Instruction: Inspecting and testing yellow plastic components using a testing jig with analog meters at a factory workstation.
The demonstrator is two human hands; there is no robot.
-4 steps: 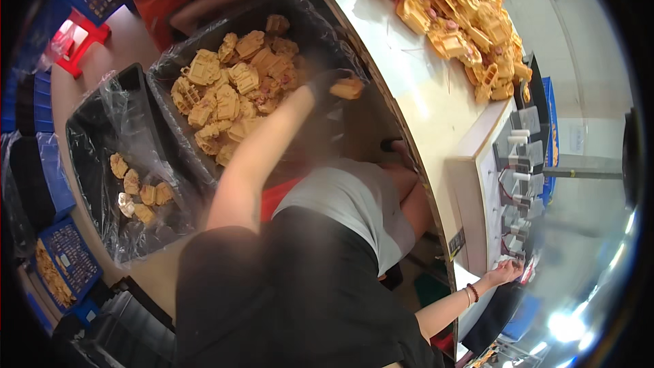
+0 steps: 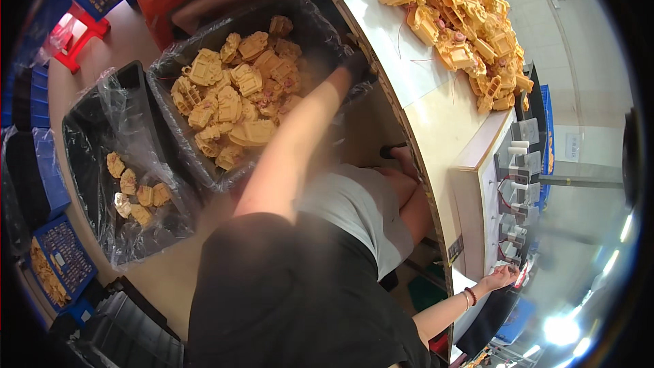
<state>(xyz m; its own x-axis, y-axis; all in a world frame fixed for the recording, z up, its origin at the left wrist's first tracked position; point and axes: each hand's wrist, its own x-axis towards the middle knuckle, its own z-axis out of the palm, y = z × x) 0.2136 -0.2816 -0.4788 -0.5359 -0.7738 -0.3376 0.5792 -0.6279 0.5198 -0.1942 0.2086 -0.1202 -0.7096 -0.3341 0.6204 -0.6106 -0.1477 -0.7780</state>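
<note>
My left hand, in a dark glove, reaches to the table's edge beside a plastic-lined bin. Its fingers are dark and hidden, so what it holds does not show. Heaped in that bin are many yellow moulded plastic parts, shaped like small housings. At the lower right my right hand, bare and with bracelets on the wrist, has curled fingers close to a small red and white object at the end of a row of fixtures. Whatever lies in those fingers is too small to make out.
A pile of similar yellow parts with thin red wires covers the table's far end. Left of the full bin stands a second lined bin with several parts. Blue crates line the left side; a red stool stands behind.
My left hand has moved away from the bin toward the table's edge. The yellow part seen in it earlier is now out of sight. My right hand stays almost in place.
</note>
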